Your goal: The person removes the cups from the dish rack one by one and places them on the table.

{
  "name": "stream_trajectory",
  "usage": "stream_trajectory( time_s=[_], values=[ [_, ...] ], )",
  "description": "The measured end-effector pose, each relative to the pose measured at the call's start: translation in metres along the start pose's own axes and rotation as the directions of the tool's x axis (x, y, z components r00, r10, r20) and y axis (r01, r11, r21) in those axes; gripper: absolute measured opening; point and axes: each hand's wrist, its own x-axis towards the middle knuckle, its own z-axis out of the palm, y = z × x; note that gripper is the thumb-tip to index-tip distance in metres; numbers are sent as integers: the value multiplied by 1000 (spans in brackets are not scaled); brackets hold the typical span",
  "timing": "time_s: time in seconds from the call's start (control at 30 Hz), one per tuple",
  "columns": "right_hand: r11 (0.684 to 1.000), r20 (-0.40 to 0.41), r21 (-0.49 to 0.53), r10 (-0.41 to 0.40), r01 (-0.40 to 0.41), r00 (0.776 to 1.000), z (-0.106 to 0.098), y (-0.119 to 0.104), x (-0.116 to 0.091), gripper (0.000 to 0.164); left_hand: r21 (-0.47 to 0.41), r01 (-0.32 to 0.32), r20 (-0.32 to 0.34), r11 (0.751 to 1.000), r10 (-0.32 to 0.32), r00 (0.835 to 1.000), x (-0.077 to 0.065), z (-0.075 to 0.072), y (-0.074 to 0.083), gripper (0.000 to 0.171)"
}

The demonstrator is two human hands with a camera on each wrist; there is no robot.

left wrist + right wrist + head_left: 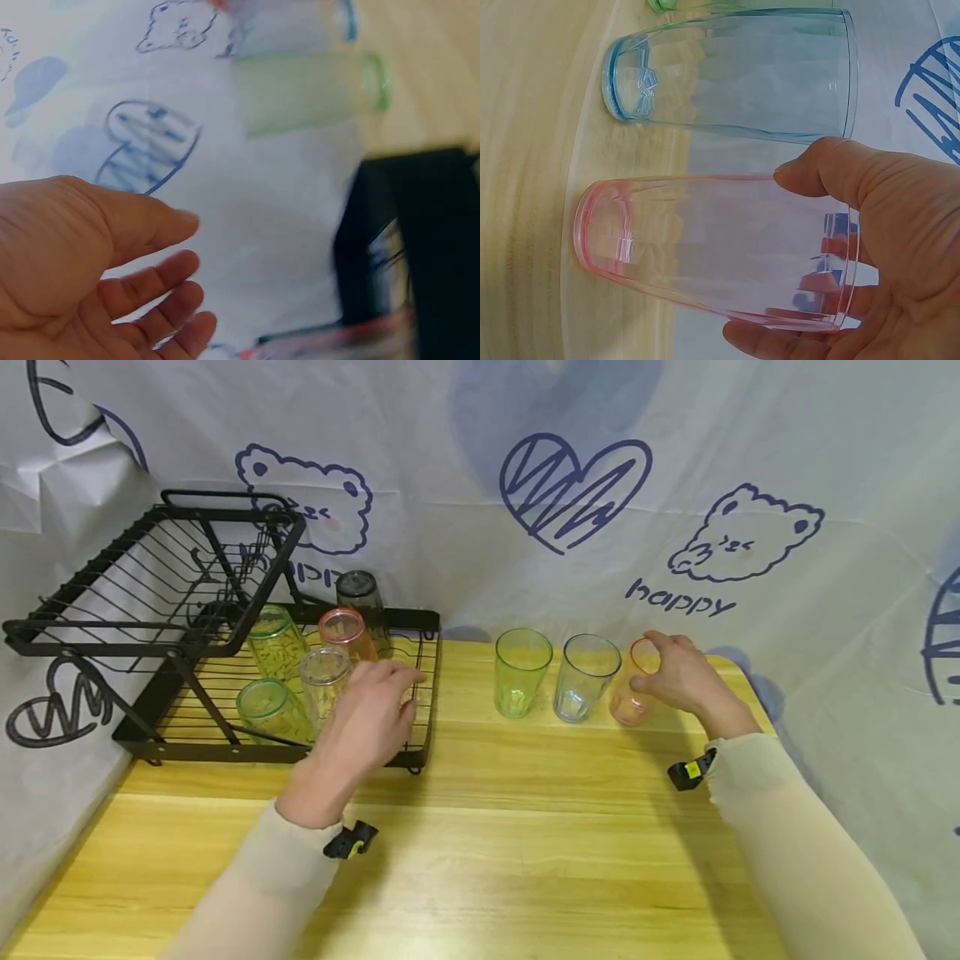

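Note:
At the right end of a row of upright glasses, my right hand point(678, 677) holds a pink glass point(712, 251) near its rim, thumb on one side and fingers on the other. The pink glass stands on the table. Beside it is a blue glass point(587, 681), then a green glass point(522, 672). My left hand point(367, 714) hovers over the front right of the black dish rack, close to an upside-down clear glass point(326, 668), which it partly hides. In the left wrist view its thumb and fingers are apart, loosely bent, with nothing between them.
Other upside-down glasses stand in the black dish rack point(432, 693): a pink one point(345, 627), a dark grey one point(360, 589) and two green ones point(273, 631). The rack's upper tier point(150, 577) overhangs its left side. A printed cloth point(450, 527) hangs behind the wooden table point(525, 843).

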Motion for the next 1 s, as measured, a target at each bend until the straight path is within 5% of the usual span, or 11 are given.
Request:
stream_trajectory(
  time_s=[0.17, 0.37, 0.63, 1.0],
  values=[
    [1000, -6, 3, -6, 6, 1000, 0, 0, -1, 92, 99, 4, 1, 995, -4, 1000, 9, -38, -16, 31],
    [1000, -12, -1, -14, 14, 1000, -1, -1, -2, 92, 178, 110, 130, 978, -134, 982, 17, -63, -34, 47],
    [1000, -3, 14, -6, 6, 1000, 0, 0, -2, 93, 184, 222, 209, 958, -259, 943, 17, -59, -51, 75],
    [1000, -6, 17, -12, 13, 1000, 1, 1, -1, 94, 174, 255, 281, 951, -296, 913, 18, -51, -61, 74]
  ],
)
